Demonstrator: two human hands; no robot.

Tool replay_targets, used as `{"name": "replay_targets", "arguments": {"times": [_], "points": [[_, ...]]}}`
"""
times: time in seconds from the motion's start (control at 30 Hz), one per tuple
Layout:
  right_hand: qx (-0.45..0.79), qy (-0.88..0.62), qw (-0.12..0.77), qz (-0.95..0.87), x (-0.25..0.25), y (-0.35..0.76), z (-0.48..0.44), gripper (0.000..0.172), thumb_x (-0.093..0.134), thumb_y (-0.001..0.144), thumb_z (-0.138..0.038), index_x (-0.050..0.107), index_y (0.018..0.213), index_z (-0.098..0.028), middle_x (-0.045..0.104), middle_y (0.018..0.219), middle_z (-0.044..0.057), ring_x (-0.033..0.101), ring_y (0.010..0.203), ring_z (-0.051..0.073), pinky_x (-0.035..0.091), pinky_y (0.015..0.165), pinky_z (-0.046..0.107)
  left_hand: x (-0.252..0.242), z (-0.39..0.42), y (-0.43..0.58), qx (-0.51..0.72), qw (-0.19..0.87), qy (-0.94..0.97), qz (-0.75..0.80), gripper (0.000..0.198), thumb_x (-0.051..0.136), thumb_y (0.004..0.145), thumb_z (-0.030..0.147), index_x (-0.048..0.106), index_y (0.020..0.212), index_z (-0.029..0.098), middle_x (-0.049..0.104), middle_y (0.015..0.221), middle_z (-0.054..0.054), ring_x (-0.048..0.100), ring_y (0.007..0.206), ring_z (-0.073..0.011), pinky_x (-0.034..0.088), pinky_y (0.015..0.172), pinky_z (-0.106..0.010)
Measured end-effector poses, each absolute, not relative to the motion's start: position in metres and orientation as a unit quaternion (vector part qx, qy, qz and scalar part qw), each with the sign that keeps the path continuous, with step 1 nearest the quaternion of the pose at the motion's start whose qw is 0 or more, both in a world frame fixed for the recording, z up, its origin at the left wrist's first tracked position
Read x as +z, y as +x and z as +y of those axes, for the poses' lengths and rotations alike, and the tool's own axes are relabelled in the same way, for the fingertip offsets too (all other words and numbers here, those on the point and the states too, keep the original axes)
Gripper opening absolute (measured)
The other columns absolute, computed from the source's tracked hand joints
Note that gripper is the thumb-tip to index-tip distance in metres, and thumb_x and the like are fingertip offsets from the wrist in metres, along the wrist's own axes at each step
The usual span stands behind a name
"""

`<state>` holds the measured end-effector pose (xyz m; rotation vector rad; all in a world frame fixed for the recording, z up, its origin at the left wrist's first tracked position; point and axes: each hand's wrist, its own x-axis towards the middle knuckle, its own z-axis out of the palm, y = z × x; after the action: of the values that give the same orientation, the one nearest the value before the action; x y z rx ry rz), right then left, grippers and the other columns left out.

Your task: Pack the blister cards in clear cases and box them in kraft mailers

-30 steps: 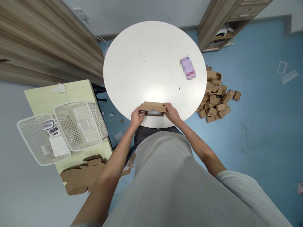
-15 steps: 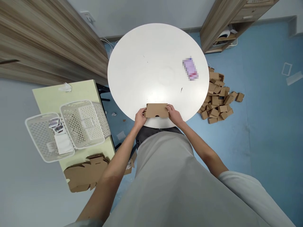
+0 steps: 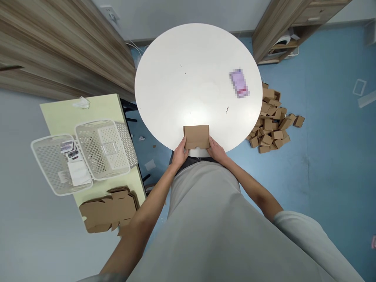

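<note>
A small brown cardboard box (image 3: 196,136) with its lid down lies at the near edge of the round white table (image 3: 194,51). My left hand (image 3: 180,152) grips the box's left side near its lower corner. On the opposite side, my right hand (image 3: 216,150) holds the lower right corner. What the box contains is hidden.
A blurred purple item (image 3: 239,83) lies at the table's right. Many small boxes (image 3: 268,125) are heaped on the floor. The left side table (image 3: 105,102) bears white baskets (image 3: 88,150) with packets and flat cardboard (image 3: 108,211).
The front of the box has been pressed down, so its top now faces up more fully. Both hands have shifted toward its lower corners. The view has moved slightly.
</note>
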<state>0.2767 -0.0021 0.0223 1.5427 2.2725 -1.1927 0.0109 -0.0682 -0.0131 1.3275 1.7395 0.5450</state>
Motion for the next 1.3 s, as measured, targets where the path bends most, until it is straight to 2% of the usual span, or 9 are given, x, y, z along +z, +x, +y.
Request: {"name": "replay_targets", "arguments": {"times": [0.2,0.3,0.43,0.6,0.73,0.9,1.0,1.17,1.3], "points": [[-0.412,0.514,0.027,0.752,0.023,0.276,0.01,0.077,0.036,0.106,-0.018,0.018,0.18,-0.008,0.041,0.18,0.022,0.048,0.16,0.035,0.05,0.127,0.055,0.0,-0.062,0.027,0.224,0.418,0.493,0.73,0.075,0.069,0.096,0.024,0.052,0.169,0.02,0.062,0.166,-0.014,0.064,0.149,-0.0367,0.052,0.126,-0.054],[-0.395,0.529,-0.002,0.751,0.042,0.277,0.023,0.069,0.032,0.109,-0.02,0.027,0.178,-0.011,0.057,0.165,0.023,0.061,0.144,0.037,0.057,0.115,0.054,0.023,-0.057,0.027,0.232,0.406,0.493,0.734,0.064,0.068,0.099,0.026,0.061,0.162,0.02,0.073,0.152,-0.013,0.074,0.131,-0.0341,0.057,0.118,-0.05],[-0.374,0.57,0.007,0.732,0.076,0.274,0.039,0.056,0.033,0.113,-0.024,0.049,0.165,-0.013,0.073,0.137,0.02,0.071,0.117,0.034,0.059,0.101,0.046,0.053,-0.045,0.023,0.269,0.372,0.483,0.746,0.046,0.059,0.107,0.03,0.073,0.149,0.021,0.08,0.139,-0.01,0.078,0.114,-0.0281,0.06,0.107,-0.043],[-0.415,0.596,0.076,0.683,0.096,0.264,0.045,0.041,0.035,0.115,-0.023,0.071,0.135,-0.018,0.081,0.118,0.013,0.073,0.107,0.03,0.052,0.09,0.035,0.073,-0.024,0.021,0.197,0.366,0.479,0.773,0.031,0.06,0.107,0.032,0.085,0.118,0.019,0.084,0.108,-0.014,0.077,0.104,-0.0341,0.056,0.093,-0.042],[-0.417,0.602,0.111,0.672,0.099,0.256,0.045,0.035,0.04,0.115,-0.022,0.073,0.125,-0.018,0.082,0.114,0.012,0.073,0.106,0.028,0.046,0.085,0.032,0.073,-0.014,0.028,0.136,0.348,0.487,0.79,0.025,0.061,0.104,0.025,0.084,0.108,0.018,0.081,0.107,-0.016,0.076,0.101,-0.0349,0.054,0.091,-0.042],[-0.394,0.609,0.126,0.677,0.105,0.254,0.053,0.035,0.034,0.12,-0.033,0.066,0.116,-0.019,0.079,0.104,0.013,0.07,0.092,0.029,0.041,0.075,0.033,0.068,-0.018,0.04,0.148,0.323,0.474,0.805,0.028,0.056,0.108,0.029,0.082,0.101,0.017,0.073,0.105,-0.017,0.073,0.101,-0.0334,0.055,0.091,-0.042],[-0.378,0.604,0.142,0.687,0.111,0.252,0.059,0.034,0.03,0.121,-0.033,0.061,0.116,-0.019,0.078,0.106,0.015,0.07,0.092,0.029,0.04,0.074,0.034,0.067,-0.022,0.042,0.167,0.319,0.476,0.803,0.03,0.054,0.108,0.026,0.082,0.11,0.018,0.073,0.105,-0.016,0.072,0.1,-0.0325,0.055,0.093,-0.042],[-0.374,0.576,0.177,0.705,0.118,0.25,0.065,0.034,0.028,0.121,-0.03,0.059,0.114,-0.019,0.077,0.11,0.016,0.071,0.097,0.03,0.041,0.076,0.034,0.064,-0.026,0.041,0.201,0.305,0.473,0.802,0.053,0.056,0.103,0.015,0.065,0.156,0.016,0.074,0.109,-0.013,0.073,0.103,-0.0299,0.057,0.1,-0.042],[-0.371,0.568,0.187,0.71,0.119,0.251,0.067,0.034,0.028,0.121,-0.029,0.06,0.115,-0.019,0.077,0.112,0.016,0.072,0.099,0.03,0.042,0.077,0.035,0.062,-0.03,0.041,0.217,0.304,0.493,0.786,0.051,0.055,0.103,0.013,0.068,0.151,0.019,0.071,0.11,-0.011,0.072,0.102,-0.0271,0.058,0.1,-0.041]]}}
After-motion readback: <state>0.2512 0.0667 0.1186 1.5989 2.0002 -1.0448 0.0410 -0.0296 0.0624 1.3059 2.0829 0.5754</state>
